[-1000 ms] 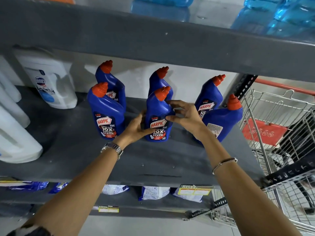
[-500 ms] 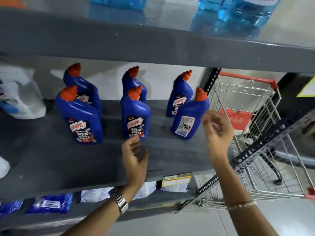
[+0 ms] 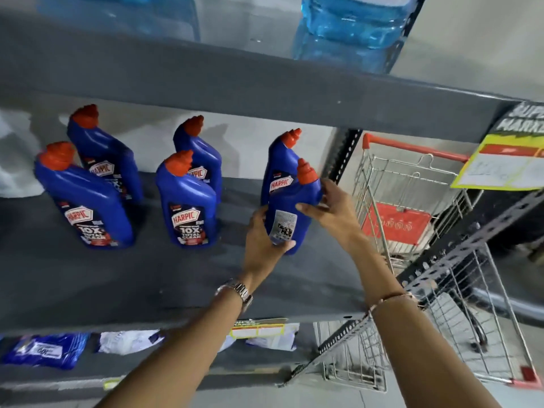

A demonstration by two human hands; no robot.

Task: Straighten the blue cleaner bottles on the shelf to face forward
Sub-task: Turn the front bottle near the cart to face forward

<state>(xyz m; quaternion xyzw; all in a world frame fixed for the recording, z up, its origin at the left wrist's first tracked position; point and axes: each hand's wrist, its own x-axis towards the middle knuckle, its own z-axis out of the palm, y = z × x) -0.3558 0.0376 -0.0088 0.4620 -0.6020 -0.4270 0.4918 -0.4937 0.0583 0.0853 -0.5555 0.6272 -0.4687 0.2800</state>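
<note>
Several blue cleaner bottles with orange caps stand on the grey shelf (image 3: 123,284) in pairs. The front left bottle (image 3: 85,204) and front middle bottle (image 3: 187,207) show their HARPIC labels to me. The front right bottle (image 3: 290,213) shows its white back label instead. My left hand (image 3: 263,242) grips its lower left side, thumb across the label. My right hand (image 3: 329,210) holds its upper right side near the neck. Behind it stands another bottle (image 3: 278,163) with its front label partly visible.
A wire shopping cart (image 3: 412,207) with a red handle stands right of the shelf's black upright. The upper shelf board (image 3: 235,83) hangs overhead with light-blue bottles (image 3: 353,22) on it. A yellow price sign (image 3: 506,166) sticks out at right. Packets (image 3: 44,348) lie on the lower shelf.
Both hands left the middle front bottle, moved right and closed on the front right bottle. The view shifted right too.
</note>
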